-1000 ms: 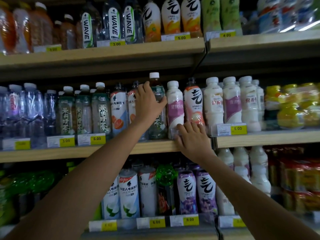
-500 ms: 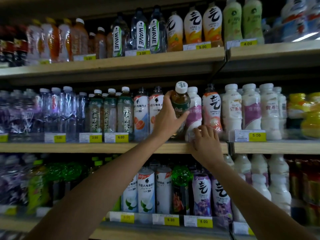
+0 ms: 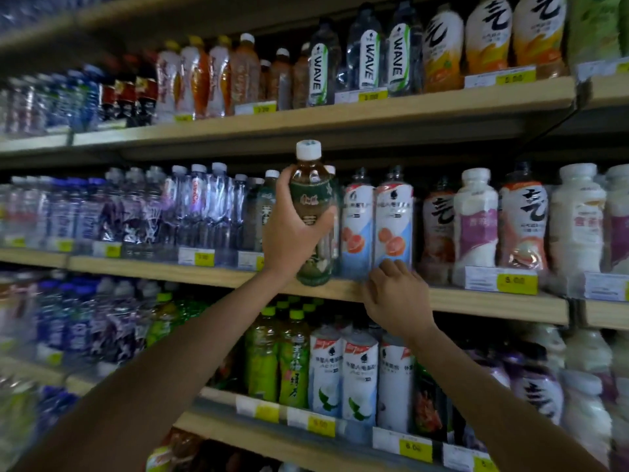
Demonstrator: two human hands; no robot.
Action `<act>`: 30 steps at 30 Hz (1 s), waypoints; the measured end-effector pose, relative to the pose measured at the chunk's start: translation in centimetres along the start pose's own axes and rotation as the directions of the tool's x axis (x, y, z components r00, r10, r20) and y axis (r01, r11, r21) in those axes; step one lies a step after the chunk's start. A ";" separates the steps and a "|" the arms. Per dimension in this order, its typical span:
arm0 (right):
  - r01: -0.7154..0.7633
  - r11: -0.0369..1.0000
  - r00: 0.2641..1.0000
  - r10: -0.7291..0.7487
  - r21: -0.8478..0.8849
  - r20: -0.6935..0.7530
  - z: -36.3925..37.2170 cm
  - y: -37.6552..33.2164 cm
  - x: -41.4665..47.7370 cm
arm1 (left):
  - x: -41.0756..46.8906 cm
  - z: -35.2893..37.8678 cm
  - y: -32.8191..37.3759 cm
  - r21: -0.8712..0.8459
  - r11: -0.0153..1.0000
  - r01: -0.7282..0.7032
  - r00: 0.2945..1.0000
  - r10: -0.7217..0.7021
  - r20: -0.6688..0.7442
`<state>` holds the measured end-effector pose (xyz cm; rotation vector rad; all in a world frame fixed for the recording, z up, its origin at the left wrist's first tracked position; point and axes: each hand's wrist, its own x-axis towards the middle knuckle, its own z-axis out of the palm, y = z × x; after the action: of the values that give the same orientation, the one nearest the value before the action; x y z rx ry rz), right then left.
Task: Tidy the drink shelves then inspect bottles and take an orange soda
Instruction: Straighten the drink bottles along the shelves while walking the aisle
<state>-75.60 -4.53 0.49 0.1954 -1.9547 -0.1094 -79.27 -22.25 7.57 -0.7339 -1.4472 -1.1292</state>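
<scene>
L hand [image 3: 292,229] wraps mid-body of green-label tea bottle [image 3: 311,185], white cap up, just in front of middle shelf [image 3: 476,301]. R hand [image 3: 396,301] flat, fingers resting on shelf edge. Looks full: prob. hefty, slick, squeezable; grip at waist.

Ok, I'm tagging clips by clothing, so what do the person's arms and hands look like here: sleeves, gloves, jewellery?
The left forearm and right forearm are bare as far as the frame shows; no sleeve or cuff is in view. The left hand and right hand wear no gloves, and no ring, watch or bracelet is visible.
</scene>
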 end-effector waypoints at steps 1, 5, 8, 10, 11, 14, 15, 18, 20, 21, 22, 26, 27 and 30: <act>0.012 1.000 1.000 -0.012 0.002 -0.004 0.6 -1.2 0.6 | 0.0 -1.3 -1.3 0.031 0.999 0.024 1.000 -0.024 -0.011; 0.062 0.998 0.998 -0.062 0.017 0.002 3.0 -6.4 3.3 | 0.7 -6.4 -6.1 0.057 0.992 0.110 0.994 -0.109 -0.012; 0.063 0.997 0.998 -0.064 0.048 0.009 4.9 -10.6 5.6 | 1.8 -9.9 -9.6 0.110 0.985 0.131 0.991 -0.130 -0.019; 0.075 0.995 0.997 -0.076 0.069 0.020 6.3 -13.3 7.1 | 2.6 -12.1 -11.9 0.146 0.981 0.129 0.992 -0.129 -0.012; 0.078 0.994 0.997 -0.080 0.071 0.022 7.1 -14.6 7.9 | 3.0 -13.1 -13.1 0.153 0.980 0.129 0.992 -0.129 -0.011; 0.031 0.998 0.999 -0.033 0.046 0.032 9.1 -17.5 9.3 | 3.5 -15.7 -15.8 0.123 0.981 0.151 0.988 -0.147 -0.037; 0.006 0.999 0.999 -0.007 0.040 0.037 9.7 -18.3 9.3 | 3.5 -16.2 -16.4 0.093 0.982 0.163 0.986 -0.159 -0.042; -0.048 0.999 0.998 0.048 0.000 -0.028 11.6 -19.6 8.4 | 3.9 -17.1 -18.0 0.022 0.983 0.184 0.982 -0.183 -0.047; -0.091 0.996 0.994 0.090 -0.007 -0.060 12.2 -19.9 8.0 | 4.6 -16.9 -18.5 -0.034 0.985 0.166 0.985 -0.168 -0.050; -0.103 0.995 0.993 0.102 -0.003 -0.067 12.3 -20.0 8.0 | 5.0 -16.7 -18.5 -0.063 0.986 0.155 0.986 -0.158 -0.054; -0.107 0.994 0.992 0.106 0.001 -0.062 12.3 -20.1 8.1 | 5.3 -16.4 -18.5 -0.085 0.986 0.147 0.987 -0.152 -0.056; -0.096 0.995 0.995 0.096 -0.002 -0.018 11.9 -20.1 8.1 | 6.5 -14.7 -17.8 -0.121 0.987 0.101 0.991 -0.111 -0.073; -0.087 0.996 0.996 0.087 -0.009 -0.010 11.8 -20.1 8.1 | 6.8 -14.4 -17.7 -0.126 0.988 0.086 0.993 -0.096 -0.074; -0.065 0.997 0.998 0.065 -0.033 -0.007 11.6 -20.1 8.1 | 7.7 -13.5 -17.3 -0.151 0.988 0.033 0.998 -0.040 -0.046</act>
<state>-87.63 -25.98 0.05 0.1105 -1.9501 -0.0986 -91.38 -41.90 10.03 -0.7811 -1.3496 -1.2864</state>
